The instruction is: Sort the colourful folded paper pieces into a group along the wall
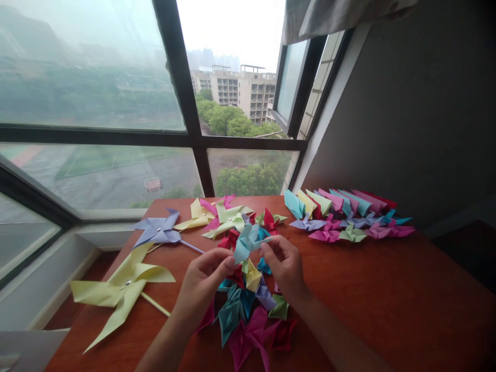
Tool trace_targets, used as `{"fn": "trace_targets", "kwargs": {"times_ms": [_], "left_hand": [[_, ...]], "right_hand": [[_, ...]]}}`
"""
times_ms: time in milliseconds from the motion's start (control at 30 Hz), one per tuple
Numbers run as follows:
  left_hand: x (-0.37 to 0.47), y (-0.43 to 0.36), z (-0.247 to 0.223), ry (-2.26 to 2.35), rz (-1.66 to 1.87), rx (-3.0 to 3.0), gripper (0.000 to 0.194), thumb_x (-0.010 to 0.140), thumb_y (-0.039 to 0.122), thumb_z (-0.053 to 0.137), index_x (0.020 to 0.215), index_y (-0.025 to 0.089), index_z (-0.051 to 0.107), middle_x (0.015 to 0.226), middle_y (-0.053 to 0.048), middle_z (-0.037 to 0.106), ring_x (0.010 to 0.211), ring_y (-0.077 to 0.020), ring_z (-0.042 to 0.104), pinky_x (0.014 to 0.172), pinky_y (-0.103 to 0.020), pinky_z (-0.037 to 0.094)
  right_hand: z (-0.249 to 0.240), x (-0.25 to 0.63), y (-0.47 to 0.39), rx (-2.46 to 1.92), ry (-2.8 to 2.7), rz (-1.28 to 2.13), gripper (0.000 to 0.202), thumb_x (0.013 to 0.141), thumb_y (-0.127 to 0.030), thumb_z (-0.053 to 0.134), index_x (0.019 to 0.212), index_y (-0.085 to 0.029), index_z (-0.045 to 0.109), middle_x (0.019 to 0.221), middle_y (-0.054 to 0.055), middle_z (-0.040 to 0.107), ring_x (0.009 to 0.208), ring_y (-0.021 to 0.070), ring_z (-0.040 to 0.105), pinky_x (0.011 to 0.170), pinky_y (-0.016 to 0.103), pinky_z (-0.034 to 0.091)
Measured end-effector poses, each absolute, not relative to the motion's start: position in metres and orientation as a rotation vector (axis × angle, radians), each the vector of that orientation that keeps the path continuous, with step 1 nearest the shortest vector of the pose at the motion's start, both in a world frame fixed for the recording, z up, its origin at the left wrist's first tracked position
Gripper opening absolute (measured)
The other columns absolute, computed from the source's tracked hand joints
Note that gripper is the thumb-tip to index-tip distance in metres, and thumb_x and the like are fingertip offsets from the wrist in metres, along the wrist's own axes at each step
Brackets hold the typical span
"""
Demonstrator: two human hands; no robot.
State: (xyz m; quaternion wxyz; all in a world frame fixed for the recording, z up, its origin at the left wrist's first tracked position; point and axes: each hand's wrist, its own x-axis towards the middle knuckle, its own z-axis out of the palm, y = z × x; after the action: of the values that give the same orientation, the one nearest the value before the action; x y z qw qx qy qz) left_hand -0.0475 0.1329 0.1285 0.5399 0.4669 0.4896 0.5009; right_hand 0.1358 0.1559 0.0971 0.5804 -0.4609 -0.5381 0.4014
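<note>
One light-blue folded paper, held above the paper pile; my left hand pinching its left edge, my right hand pinching the opposite tip; probable hazard: a tear, should I tug both ends too hard.

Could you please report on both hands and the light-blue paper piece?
Left hand, right hand: both pinching light-blue paper piece. Piece above paper pile. Yellow pinwheel near left arm.

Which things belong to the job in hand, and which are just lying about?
In the job:
light-blue folded paper
left hand and right hand, holding it
probably paper pile below

Apparently lying about:
large yellow pinwheel
purple pinwheel
paper rows
</note>
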Motion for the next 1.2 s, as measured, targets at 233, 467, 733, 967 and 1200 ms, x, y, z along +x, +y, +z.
{"fn": "trace_targets", "kwargs": {"times_ms": [233, 467, 733, 967, 1200], "left_hand": [[-0.056, 0.141, 0.115, 1.194, 1.223, 1.103, 0.035, 0.089, 0.050, 0.063, 0.087, 0.017, 0.076, 0.078, -0.004, 0.070, 0.070, -0.0169, 0.058, 0.062, -0.023, 0.046], [-0.054, 0.139, 0.114, 1.146, 1.124, 1.057, 0.043, 0.088, 0.055, 0.063, 0.106, 0.017, 0.073, 0.086, -0.006, 0.072, 0.078, -0.0218, 0.064, 0.068, -0.027, 0.049], [-0.045, 0.136, 0.125, 1.120, 1.025, 1.120, 0.030, 0.079, 0.045, 0.077, 0.089, 0.016, 0.073, 0.077, -0.003, 0.071, 0.072, -0.0191, 0.062, 0.067, -0.027, 0.052], [-0.048, 0.139, 0.119, 1.104, 0.999, 1.141, 0.026, 0.083, 0.041, 0.074, 0.081, 0.016, 0.072, 0.070, -0.003, 0.073, 0.066, -0.0171, 0.064, 0.065, -0.026, 0.051], [-0.047, 0.140, 0.122, 1.096, 0.978, 1.051, 0.030, 0.077, 0.044, 0.078, 0.081, 0.015, 0.074, 0.069, -0.004, 0.075, 0.064, -0.0172, 0.064, 0.063, -0.025, 0.051]], "right_hand": [[0.097, 0.143, 0.160, -1.135, -1.310, 0.745, 0.019, 0.091, -0.032, 0.062, 0.079, -0.019, 0.065, 0.068, 0.001, 0.065, 0.061, 0.0138, 0.060, 0.057, 0.024, 0.047], [0.098, 0.141, 0.152, -1.019, -1.615, 0.438, 0.009, 0.090, -0.022, 0.062, 0.082, -0.020, 0.065, 0.071, 0.000, 0.066, 0.061, 0.0125, 0.058, 0.059, 0.024, 0.046], [0.098, 0.137, 0.151, -0.938, -1.711, 0.343, 0.007, 0.090, -0.018, 0.061, 0.083, -0.020, 0.063, 0.071, 0.001, 0.066, 0.063, 0.0136, 0.059, 0.062, 0.025, 0.046], [0.099, 0.136, 0.150, -0.920, -1.707, 0.381, 0.008, 0.089, -0.018, 0.061, 0.083, -0.019, 0.064, 0.073, 0.002, 0.068, 0.064, 0.0142, 0.061, 0.063, 0.025, 0.047], [0.098, 0.136, 0.149, -1.007, -1.590, 0.540, 0.011, 0.089, -0.021, 0.061, 0.079, -0.019, 0.065, 0.070, 0.001, 0.065, 0.062, 0.0128, 0.059, 0.058, 0.023, 0.046]]}}
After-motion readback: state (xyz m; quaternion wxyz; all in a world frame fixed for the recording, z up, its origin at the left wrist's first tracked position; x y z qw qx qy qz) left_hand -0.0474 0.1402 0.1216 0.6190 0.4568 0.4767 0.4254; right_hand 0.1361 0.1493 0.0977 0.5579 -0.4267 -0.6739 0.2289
